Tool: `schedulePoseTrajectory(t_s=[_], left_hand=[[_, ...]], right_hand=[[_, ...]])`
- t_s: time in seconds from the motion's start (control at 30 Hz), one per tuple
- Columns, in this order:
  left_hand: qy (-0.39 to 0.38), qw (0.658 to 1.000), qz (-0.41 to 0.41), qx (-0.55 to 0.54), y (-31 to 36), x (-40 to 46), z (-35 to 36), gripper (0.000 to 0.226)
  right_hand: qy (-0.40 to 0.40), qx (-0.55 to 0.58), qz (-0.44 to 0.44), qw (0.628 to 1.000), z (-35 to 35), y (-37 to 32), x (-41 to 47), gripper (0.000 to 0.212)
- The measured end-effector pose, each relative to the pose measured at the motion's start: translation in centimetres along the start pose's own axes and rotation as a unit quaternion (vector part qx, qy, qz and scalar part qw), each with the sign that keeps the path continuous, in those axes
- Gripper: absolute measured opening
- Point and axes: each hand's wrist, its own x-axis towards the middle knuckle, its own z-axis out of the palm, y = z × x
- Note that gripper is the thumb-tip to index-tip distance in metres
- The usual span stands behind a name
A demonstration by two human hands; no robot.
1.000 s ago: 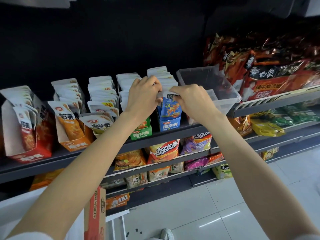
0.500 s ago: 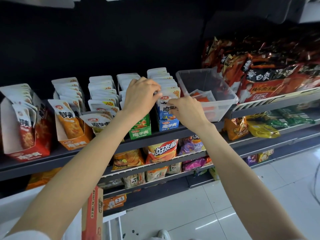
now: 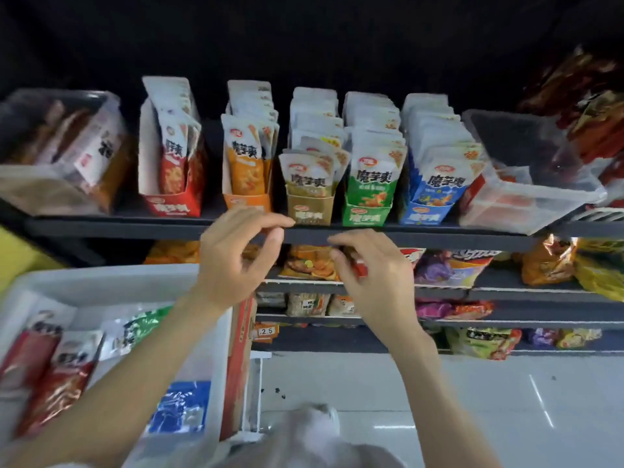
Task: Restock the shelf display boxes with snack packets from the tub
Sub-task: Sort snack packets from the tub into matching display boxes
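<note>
Tub point(image 3: 216, 332): white, lower left w/ loose snack packets point(image 3: 57, 369), below both hands.
Display boxes point(image 3: 309, 211): in a row on the shelf point(image 3: 422, 235), just above our hands.
L hand point(image 3: 236, 255): nearer the tub, fingers loosely curled, holding nothing.
R hand point(image 3: 374, 268): fingers curled; can't tell if it holds anything.
Next, we reckon: L hand reaches down-left for a packet.

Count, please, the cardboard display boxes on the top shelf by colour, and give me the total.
Red box: 1
Orange box: 1
Brown box: 1
Green box: 1
Blue box: 1
Total: 5 boxes, standing side by side on the top shelf.
</note>
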Motion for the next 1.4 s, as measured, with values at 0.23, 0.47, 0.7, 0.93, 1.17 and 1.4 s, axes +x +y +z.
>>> schedulePoseTrajectory(t_s=[0.23, 0.47, 0.7, 0.93, 1.17, 1.4], left_hand=[[-0.23, 0.94, -0.225, 0.112, -7.9, -12.5, -13.3, 0.023], [-0.562, 0.723, -0.321, 0.24, -18.1, -27.7, -20.9, 0.056], [-0.625, 0.705, -0.176, 0.285, -15.7, -23.8, -16.3, 0.091], [-0.581, 0.743, -0.2, 0.266, -16.8, -22.9, -15.5, 0.071], [-0.39, 0.841, -0.328, 0.182, -17.9, -20.9, -17.4, 0.035], [0.003, 0.809, -0.575, -0.127, -15.1, -19.3, -18.6, 0.024]], right_hand=[[-0.298, 0.004, -0.112, 0.948, 12.6, -7.2, -2.3, 0.019], [-0.583, -0.104, -0.125, 0.796, 24.2, -12.1, -5.8, 0.028], [-0.618, -0.251, -0.209, 0.715, 28.6, -12.6, -8.9, 0.081], [-0.547, -0.311, -0.134, 0.766, 28.5, -11.3, -7.8, 0.078], [-0.512, -0.264, -0.052, 0.816, 27.3, -11.4, -7.6, 0.069], [-0.34, 0.1, 0.206, 0.912, 22.1, -13.0, -4.9, 0.042]])
